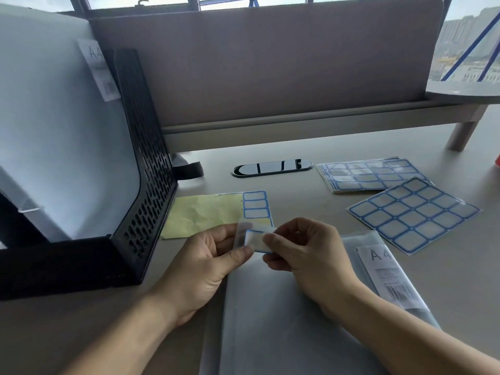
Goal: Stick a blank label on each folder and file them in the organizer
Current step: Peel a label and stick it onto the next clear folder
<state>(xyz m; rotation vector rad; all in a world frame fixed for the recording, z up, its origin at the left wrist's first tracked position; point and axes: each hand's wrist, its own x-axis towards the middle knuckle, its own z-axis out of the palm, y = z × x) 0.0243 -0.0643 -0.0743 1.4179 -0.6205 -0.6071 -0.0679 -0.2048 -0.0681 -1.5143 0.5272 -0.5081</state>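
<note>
Hands meet above a grey folder (284,307) on the desk; left hand (208,255) and right hand (303,247) both pinch one blank label (255,240); best to hold edges only, then lay it flat and smooth outward.

Beige counter (460,280). Black oval cable grommet (272,167) at 12 o'clock, flush in it. Black strap (189,170) at 11. Grey-brown divider panel (270,63) behind, window (243,0) above. Red obj (497,161) at 2, cut off by frame edge.

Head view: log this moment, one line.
left hand: pinches label | right hand: pinches label | desk folder: flat under hands | organizer: holds filed folder
</note>
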